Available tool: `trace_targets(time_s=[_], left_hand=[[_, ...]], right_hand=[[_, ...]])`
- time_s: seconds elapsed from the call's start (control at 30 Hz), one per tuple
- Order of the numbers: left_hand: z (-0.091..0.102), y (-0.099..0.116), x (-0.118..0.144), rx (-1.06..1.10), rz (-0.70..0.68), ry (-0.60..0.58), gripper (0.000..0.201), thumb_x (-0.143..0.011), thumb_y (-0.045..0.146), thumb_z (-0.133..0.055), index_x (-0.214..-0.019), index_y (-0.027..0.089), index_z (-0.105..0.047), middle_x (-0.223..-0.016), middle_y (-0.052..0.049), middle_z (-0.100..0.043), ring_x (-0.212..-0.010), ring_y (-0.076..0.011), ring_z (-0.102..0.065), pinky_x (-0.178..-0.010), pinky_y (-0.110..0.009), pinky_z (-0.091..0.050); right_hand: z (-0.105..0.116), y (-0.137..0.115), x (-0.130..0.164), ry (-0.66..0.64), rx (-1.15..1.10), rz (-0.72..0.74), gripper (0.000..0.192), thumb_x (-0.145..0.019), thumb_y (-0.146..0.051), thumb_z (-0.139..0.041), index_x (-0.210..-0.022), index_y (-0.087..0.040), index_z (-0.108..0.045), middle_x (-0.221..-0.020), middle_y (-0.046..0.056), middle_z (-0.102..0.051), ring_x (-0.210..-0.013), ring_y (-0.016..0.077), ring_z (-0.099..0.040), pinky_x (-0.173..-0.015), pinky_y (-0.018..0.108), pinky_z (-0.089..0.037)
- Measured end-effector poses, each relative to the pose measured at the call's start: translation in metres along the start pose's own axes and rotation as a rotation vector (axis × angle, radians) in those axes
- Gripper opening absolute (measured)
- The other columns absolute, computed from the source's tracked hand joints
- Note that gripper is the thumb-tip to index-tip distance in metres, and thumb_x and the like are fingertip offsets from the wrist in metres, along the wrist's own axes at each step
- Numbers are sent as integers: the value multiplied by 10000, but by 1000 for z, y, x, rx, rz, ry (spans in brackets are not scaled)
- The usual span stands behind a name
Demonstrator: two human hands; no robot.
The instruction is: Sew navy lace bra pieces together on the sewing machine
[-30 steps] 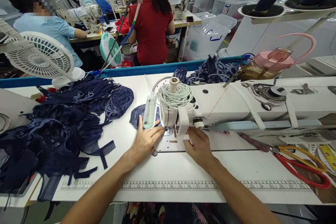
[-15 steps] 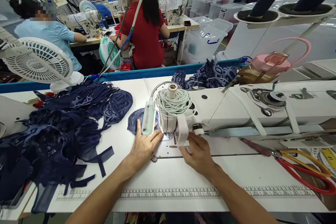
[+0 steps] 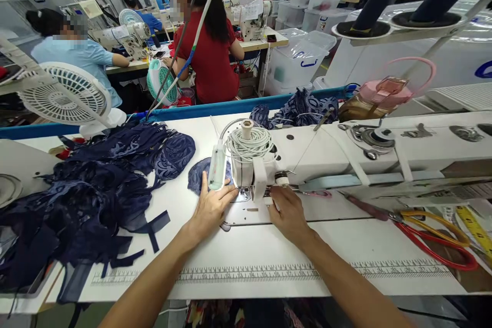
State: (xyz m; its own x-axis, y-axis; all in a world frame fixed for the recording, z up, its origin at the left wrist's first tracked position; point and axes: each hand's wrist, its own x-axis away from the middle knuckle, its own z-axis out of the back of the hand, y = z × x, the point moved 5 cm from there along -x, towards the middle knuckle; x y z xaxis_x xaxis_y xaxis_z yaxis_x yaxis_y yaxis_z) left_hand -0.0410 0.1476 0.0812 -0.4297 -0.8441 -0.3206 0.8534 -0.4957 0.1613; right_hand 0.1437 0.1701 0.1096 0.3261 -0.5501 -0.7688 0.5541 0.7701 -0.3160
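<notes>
My left hand [image 3: 213,207] lies with its fingers spread on a navy lace cup piece [image 3: 198,174], left of the needle of a white sewing machine [image 3: 246,171]. Part of the piece is hidden behind a clear light strip [image 3: 217,166] and the machine head. To the right of the needle, my right hand [image 3: 289,212] is closed, its fingers curled under the machine arm. Its fingertips and whatever they grip are hidden. Just past those fingers shows a small pink loop handle [image 3: 319,193]; I cannot tell whether the hand touches it.
A heap of navy pieces [image 3: 100,200] covers the table's left side. More lace cups [image 3: 295,107] lie behind the machine. Large scissors [image 3: 434,238] and a yellow tape measure [image 3: 472,228] are at right. A printed ruler [image 3: 249,274] runs along the front edge. Two co-workers sit ahead.
My right hand has shifted slightly up and away from the needle. The pink loop handle shows more clearly beside it. My left hand stays on the lace cup piece; the whole view has shifted a little.
</notes>
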Motion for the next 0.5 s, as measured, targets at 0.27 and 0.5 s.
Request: trace_targets(time_s=[0.27,0.5], left_hand=[[0,0,-2,48,2,42,334,-864,2,-412,-1100,168,-579,-1089,-95,-640,-1066,-227,-585,-998,-480,-414],[3,-10,6,-49,107,65,230,-904,19,-380,-921,168,-554,-877,-66,-577,-810,-209,-554,-729,-340,-484]], right_hand=[[-4,1,4,-10,-2,-10,206,-851,-38,-401,-854,-203,-524,-687,9,-567,-600,149,-512,-571,266,-403],[-17,2,16,-58,36,21,248,-886,-89,-472,-668,-207,-471,-575,-27,-468,-478,109,-395,-458,251,-309]])
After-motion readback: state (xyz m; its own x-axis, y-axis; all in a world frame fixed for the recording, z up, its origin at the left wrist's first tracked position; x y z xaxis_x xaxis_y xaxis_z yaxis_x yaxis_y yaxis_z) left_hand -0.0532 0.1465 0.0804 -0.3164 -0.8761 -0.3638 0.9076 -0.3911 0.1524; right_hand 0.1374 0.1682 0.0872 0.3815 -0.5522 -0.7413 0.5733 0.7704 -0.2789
